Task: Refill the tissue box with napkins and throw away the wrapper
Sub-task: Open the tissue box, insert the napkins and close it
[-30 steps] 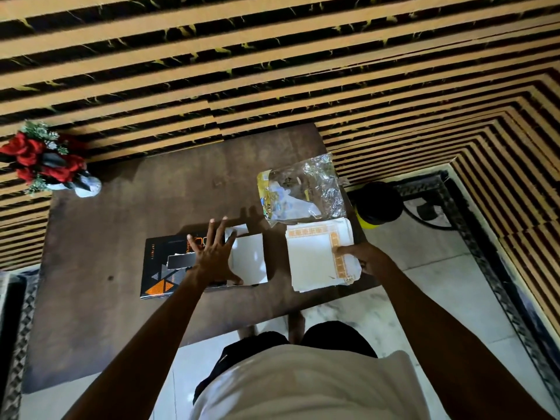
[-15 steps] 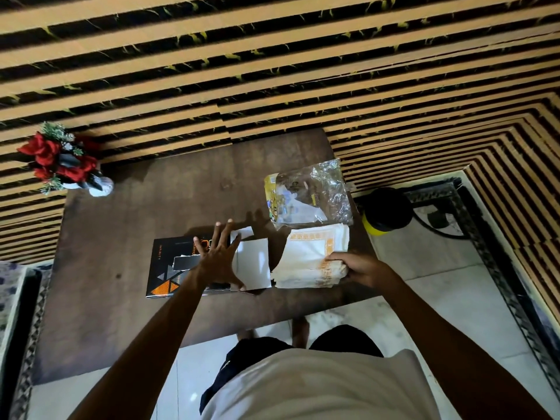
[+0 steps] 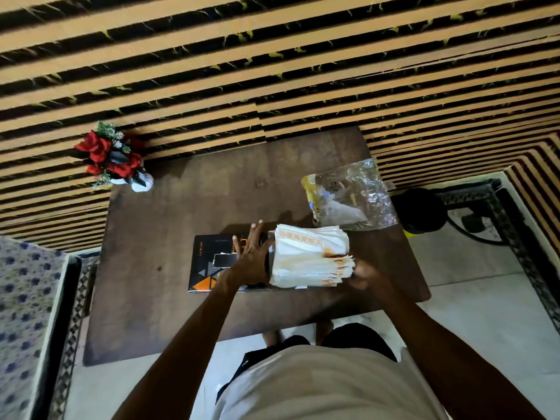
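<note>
Head view: your right fingers are blurred, but they close around the near right edge of the napkins [image 3: 312, 256], so your right hand [image 3: 365, 275] grips the stack there. The stack is lifted and fanned, its orange-bordered top sheets tilting up toward the far side. Your left hand [image 3: 253, 259] lies flat with fingers spread, palm down on the right end of the box [image 3: 212, 262], its thumb side against the left face of the napkins. The box is dark with orange and grey triangles and lies flat on the table [image 3: 169, 225], near its front edge; the napkins cover its right end, so you cannot tell how far they sit inside it. Just beyond the napkins, toward the far right corner, the clear wrapper [image 3: 351, 195] lies crumpled, apart from both hands. At the far left corner stands a small vase of red flowers [image 3: 112, 157]. A black and yellow round object [image 3: 421, 213] sits on the floor just right of the table.
</note>
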{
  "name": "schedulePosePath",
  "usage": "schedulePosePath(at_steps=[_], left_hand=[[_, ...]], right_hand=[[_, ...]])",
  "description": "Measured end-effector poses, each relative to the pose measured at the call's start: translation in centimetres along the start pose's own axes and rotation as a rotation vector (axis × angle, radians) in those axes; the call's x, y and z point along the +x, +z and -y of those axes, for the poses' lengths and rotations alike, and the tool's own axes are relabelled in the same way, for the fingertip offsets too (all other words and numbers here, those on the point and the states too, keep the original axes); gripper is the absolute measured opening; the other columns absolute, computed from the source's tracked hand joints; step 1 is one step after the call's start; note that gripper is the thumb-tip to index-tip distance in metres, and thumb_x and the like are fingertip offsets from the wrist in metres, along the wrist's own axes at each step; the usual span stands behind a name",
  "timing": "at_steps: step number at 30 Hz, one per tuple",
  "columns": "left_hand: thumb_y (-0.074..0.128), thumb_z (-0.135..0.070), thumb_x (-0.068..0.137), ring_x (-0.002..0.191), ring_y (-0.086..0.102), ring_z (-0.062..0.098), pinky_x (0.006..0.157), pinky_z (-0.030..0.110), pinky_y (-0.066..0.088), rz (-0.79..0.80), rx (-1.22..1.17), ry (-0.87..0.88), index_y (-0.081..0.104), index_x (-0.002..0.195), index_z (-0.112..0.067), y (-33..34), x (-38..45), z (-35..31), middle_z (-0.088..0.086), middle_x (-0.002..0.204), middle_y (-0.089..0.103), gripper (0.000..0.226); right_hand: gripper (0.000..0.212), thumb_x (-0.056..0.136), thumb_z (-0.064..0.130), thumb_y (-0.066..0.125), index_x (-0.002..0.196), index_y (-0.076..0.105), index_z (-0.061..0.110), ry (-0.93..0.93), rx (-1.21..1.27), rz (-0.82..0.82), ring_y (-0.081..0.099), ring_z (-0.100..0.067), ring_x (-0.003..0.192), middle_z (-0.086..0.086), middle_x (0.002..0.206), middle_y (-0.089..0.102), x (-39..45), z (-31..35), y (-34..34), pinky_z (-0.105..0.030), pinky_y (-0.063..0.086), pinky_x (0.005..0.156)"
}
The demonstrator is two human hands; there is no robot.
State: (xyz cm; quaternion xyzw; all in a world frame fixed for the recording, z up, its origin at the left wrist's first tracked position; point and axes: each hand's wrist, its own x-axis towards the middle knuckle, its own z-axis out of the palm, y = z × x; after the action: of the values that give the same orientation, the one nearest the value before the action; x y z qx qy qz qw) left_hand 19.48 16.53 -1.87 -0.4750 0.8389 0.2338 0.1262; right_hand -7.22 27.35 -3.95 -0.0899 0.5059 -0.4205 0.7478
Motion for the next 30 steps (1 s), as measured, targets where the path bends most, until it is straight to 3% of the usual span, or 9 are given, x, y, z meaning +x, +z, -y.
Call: schedulePosePath(at_steps=[1,3,8,13,17,20,22,26,30], left_hand=[[0.084,-0.057,0.053,0.147,-0.020,0.034,0.107,0.074,-0.012,0.000,0.008,0.008,0.014,0.151,-0.031,0.3,0.1,0.1,0.011,0.160,-0.019,0.123],[0.084,-0.061,0.048,0.146,-0.022,0.034,0.107,0.074,-0.011,0.010,0.032,0.021,0.010,0.152,-0.031,0.6,0.2,0.5,0.013,0.160,-0.020,0.131],[0.082,-0.065,0.048,0.135,-0.035,0.024,0.106,0.072,-0.015,0.002,0.005,0.036,0.005,0.153,-0.028,0.6,0.1,0.3,0.013,0.159,-0.024,0.135],[0.082,-0.060,0.054,0.145,-0.027,0.026,0.106,0.061,-0.024,0.092,-0.168,0.064,0.010,0.152,-0.030,-0.9,0.0,1.1,0.006,0.159,-0.025,0.125],[0.076,-0.049,0.072,0.149,-0.018,0.020,0.113,0.059,-0.021,0.109,-0.404,0.010,0.018,0.151,-0.035,-2.0,-0.3,1.4,0.000,0.162,-0.016,0.099],[0.079,-0.049,0.067,0.148,-0.019,0.022,0.111,0.061,-0.021,0.088,-0.381,0.047,0.015,0.151,-0.034,-1.7,-0.4,1.5,-0.001,0.162,-0.015,0.107],[0.082,-0.048,0.063,0.148,-0.019,0.023,0.110,0.062,-0.020,0.085,-0.342,0.053,0.007,0.152,-0.035,-1.4,-0.4,1.5,-0.001,0.162,-0.015,0.117],[0.084,-0.040,0.063,0.148,-0.017,0.025,0.110,0.062,-0.017,0.071,-0.345,0.051,0.003,0.152,-0.034,-1.6,-0.4,1.4,0.001,0.162,-0.013,0.121],[0.079,-0.032,0.072,0.149,-0.015,0.030,0.109,0.065,-0.016,0.033,-0.338,0.046,0.008,0.151,-0.033,-1.3,-0.3,1.3,0.003,0.162,-0.012,0.106]], right_hand=[[0.008,0.065,0.015,0.082,0.061,0.078,0.010,0.018,-0.042,-0.030,0.072,-0.013,0.058,-0.005,0.065,0.076,0.4,-0.2,0.2,-0.024,0.058,0.053],[0.050,0.096,0.003,0.045,0.060,0.077,0.013,0.081,-0.095,-0.146,0.070,-0.009,0.052,-0.002,0.060,0.074,0.9,-0.3,0.9,-0.021,0.056,0.049],[0.027,0.098,0.005,0.038,0.088,0.059,0.018,0.127,-0.308,-0.199,0.069,-0.010,0.061,-0.004,0.086,0.064,-0.1,1.4,2.5,-0.025,0.056,0.058],[0.037,0.097,-0.010,0.029,0.077,0.053,0.009,0.007,-0.423,-0.266,0.057,0.010,0.041,0.002,0.062,0.057,0.9,2.5,4.7,-0.015,0.046,0.065],[0.031,0.096,-0.004,0.041,0.079,0.052,0.021,-0.013,-0.465,-0.240,0.059,0.009,0.042,0.016,0.046,0.066,2.0,2.7,4.8,-0.028,0.043,0.073],[0.018,0.093,-0.006,0.045,0.091,0.057,0.007,0.001,-0.393,-0.226,0.062,-0.003,0.047,-0.005,0.075,0.068,2.1,2.6,5.7,-0.026,0.047,0.063],[0.020,0.094,-0.005,0.045,0.105,0.058,0.004,-0.004,-0.389,-0.245,0.063,-0.013,0.062,-0.011,0.090,0.063,1.9,2.4,5.8,-0.032,0.051,0.069],[0.028,0.095,0.002,0.044,0.083,0.053,0.026,0.027,-0.415,-0.222,0.061,0.009,0.046,0.022,0.048,0.066,1.9,1.5,5.3,-0.023,0.047,0.069],[0.020,0.079,0.002,0.070,0.089,0.058,0.014,0.106,-0.411,-0.210,0.069,-0.016,0.068,-0.003,0.080,0.072,3.1,1.1,5.6,-0.030,0.055,0.070]])
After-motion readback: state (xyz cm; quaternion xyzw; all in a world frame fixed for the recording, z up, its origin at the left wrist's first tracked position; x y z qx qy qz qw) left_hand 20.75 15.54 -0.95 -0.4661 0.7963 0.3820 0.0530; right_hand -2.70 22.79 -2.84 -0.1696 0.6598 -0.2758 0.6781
